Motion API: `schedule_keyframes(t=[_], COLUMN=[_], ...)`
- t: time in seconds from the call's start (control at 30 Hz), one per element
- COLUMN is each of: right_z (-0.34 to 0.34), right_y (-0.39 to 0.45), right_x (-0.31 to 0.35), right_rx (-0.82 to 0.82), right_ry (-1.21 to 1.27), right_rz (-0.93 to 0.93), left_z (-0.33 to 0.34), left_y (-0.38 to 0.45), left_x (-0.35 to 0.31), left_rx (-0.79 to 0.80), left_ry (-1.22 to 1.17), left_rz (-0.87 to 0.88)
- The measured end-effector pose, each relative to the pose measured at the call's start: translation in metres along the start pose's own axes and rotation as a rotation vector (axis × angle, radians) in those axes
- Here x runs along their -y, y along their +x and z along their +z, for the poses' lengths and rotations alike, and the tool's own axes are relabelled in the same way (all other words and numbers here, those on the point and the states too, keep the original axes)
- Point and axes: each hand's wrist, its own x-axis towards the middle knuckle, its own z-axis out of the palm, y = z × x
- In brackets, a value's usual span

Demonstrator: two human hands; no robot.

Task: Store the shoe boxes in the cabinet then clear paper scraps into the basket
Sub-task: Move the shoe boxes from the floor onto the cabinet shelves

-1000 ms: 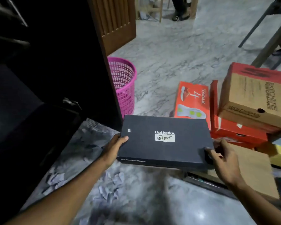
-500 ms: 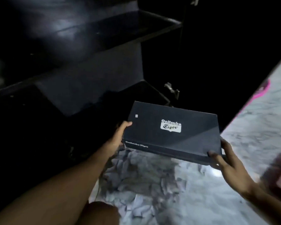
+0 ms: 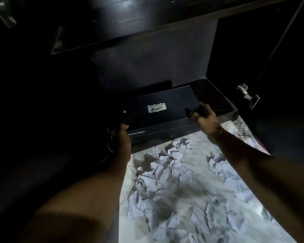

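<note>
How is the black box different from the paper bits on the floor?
The black shoe box is one dark, neat, flat-sided thing; the paper scraps are many pale, crumpled bits. The box sits at the cabinet's bottom shelf, held by both hands; the scraps lie loose on the floor, untouched.

shoe box (image 3: 158, 109) in cabinet (image 3: 218, 109) bottom compartment (front end overhanging), paper scraps (image 3: 174, 181) on floor (image 3: 200, 151) before it

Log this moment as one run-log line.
step: storing black shoe box on cabinet bottom shelf | left hand: grips near corner | right hand: at right end | paper scraps: on floor
</note>
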Motion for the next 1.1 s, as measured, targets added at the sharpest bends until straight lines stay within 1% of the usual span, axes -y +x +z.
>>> schedule_keyframes(t=[0.07,0.17,0.27,0.37,0.47,0.53,0.63,0.7,0.73,0.77,0.83,0.9,0.93,0.97,1.03,1.1], right_z=[0.015,0.032,0.040,0.047,0.052,0.050,0.034,0.015,0.004,-0.007,-0.032,-0.061,-0.076,-0.092,-0.127,-0.165], right_y=[0.019,0.039,0.043,0.044,0.042,0.042,0.037,0.025,0.015,0.001,-0.033,-0.069,-0.088,-0.104,-0.143,-0.187], right_x=[-0.015,-0.038,-0.041,-0.040,-0.030,-0.025,-0.019,-0.013,-0.008,0.001,0.018,0.029,0.034,0.033,0.033,0.030], right_rx=[-0.003,-0.049,-0.067,-0.054,-0.060,-0.053,-0.068,-0.098,-0.099,-0.098,-0.109,-0.097,-0.072,-0.046,0.003,-0.001], right_ry=[-0.004,0.040,0.046,-0.003,-0.054,-0.058,-0.066,-0.141,-0.207,-0.263,-0.314,-0.318,-0.330,-0.336,-0.378,-0.433], right_rz=[0.011,0.045,0.030,0.003,-0.002,0.033,0.085,0.101,0.098,0.082,0.028,-0.001,-0.005,-0.001,0.022,0.026], left_z=[0.001,0.004,0.013,0.021,0.022,0.024,0.026,0.033,0.040,0.048,0.068,0.086,0.096,0.106,0.125,0.142], left_y=[-0.009,0.002,0.002,-0.004,-0.001,0.004,0.012,0.022,0.032,0.029,-0.022,-0.094,-0.122,-0.140,-0.175,-0.215], left_x=[-0.007,0.005,0.012,0.020,0.026,0.029,0.042,0.060,0.076,0.081,0.058,0.022,0.014,0.014,0.023,0.037], left_rx=[-0.028,-0.085,-0.190,-0.232,-0.248,-0.235,-0.217,-0.173,-0.123,-0.026,0.248,0.542,0.658,0.752,0.892,1.014], left_ry=[0.054,0.183,0.337,0.405,0.382,0.344,0.322,0.342,0.360,0.389,0.493,0.571,0.618,0.680,0.769,0.863], left_rz=[0.043,0.038,0.052,0.056,0.086,0.061,0.009,-0.090,-0.130,-0.152,-0.158,-0.115,-0.081,-0.035,0.045,0.111])
